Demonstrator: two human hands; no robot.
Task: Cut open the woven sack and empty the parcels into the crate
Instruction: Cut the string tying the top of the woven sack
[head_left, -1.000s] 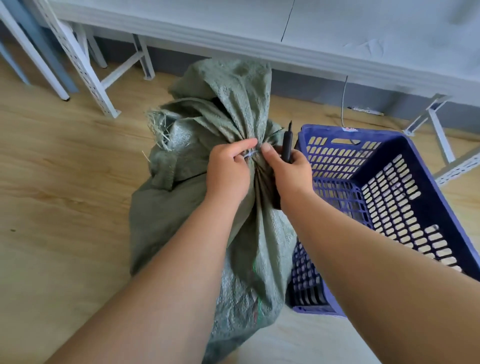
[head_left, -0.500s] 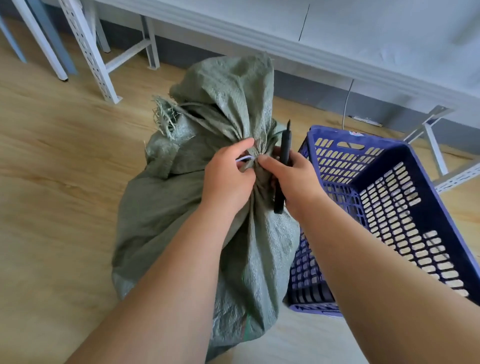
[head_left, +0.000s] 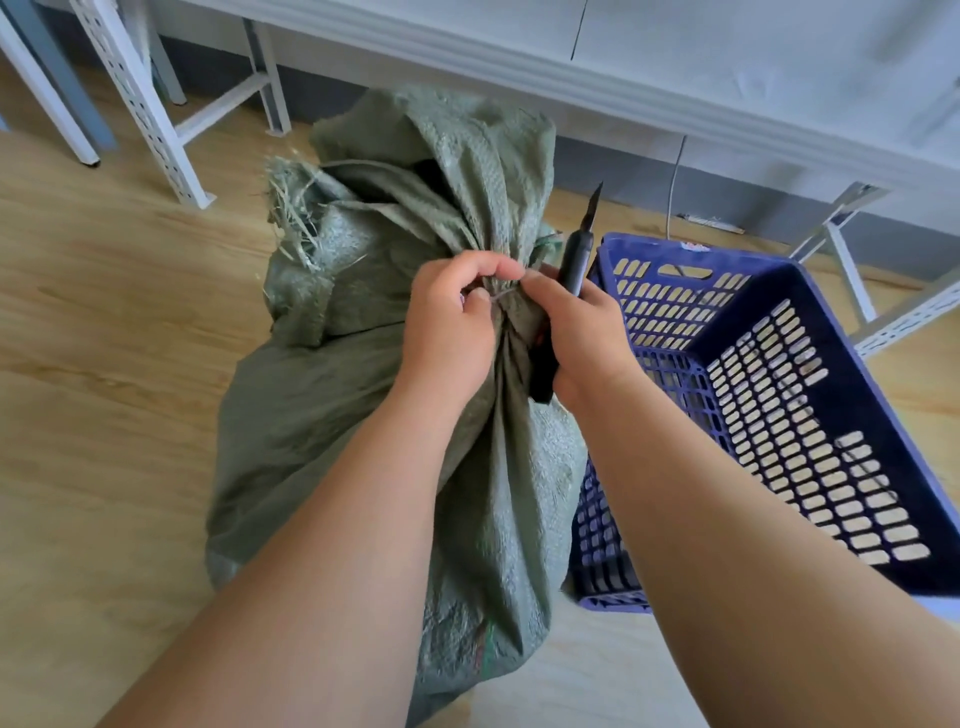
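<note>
A: Sack (head_left: 363, 395) standing on the wood floor (head_left: 104, 415), its neck bunched and bound by a thin pale tie (head_left: 500, 295). Which step is this?

B: The opening one, I judge. The neck is closed, no parcels show, and the blue crate (head_left: 779, 415) just right of the sack is empty.

A: And the hands?

B: The left hand (head_left: 452, 322) pinches the tie on the neck's left side, fingers curled tight. The right hand (head_left: 582, 332), on the neck's right side, is closed around a black knife (head_left: 574, 260) while its fingertip also presses at the tie. The blade points up, above the neck and clear of the fabric.

A: So the next move?

B: Probably bringing the blade down under the tie, edge turned away from the left fingers. They sit very near the cut, so that is the hazard. Then tipping the sack rightward into the crate.
</note>
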